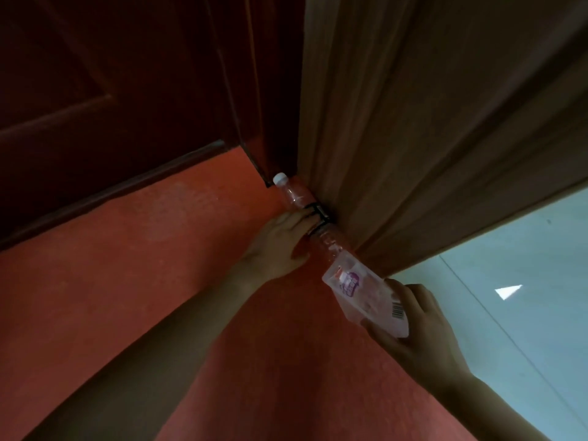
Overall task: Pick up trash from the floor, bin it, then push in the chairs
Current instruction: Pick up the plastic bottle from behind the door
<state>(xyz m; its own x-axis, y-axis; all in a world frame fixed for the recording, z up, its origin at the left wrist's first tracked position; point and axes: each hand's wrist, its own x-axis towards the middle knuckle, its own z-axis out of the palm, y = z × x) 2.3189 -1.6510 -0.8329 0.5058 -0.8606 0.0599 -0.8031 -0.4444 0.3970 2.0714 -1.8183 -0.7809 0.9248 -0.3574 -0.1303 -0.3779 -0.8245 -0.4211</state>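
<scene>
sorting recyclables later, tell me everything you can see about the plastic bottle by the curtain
The plastic bottle is clear and crinkled, with a white screw cap and a dark band round its middle. It lies on its side on the red floor, cap toward the door corner, far side against the brown curtain. The left hand grips its middle. Its base end is hidden behind the plastic wrapper held in the right hand.

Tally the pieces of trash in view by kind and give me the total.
plastic bottle, on the red floor by the curtain, gripped by the left hand: 1
plastic wrapper with a barcode, held in the right hand: 1
Total: 2
</scene>
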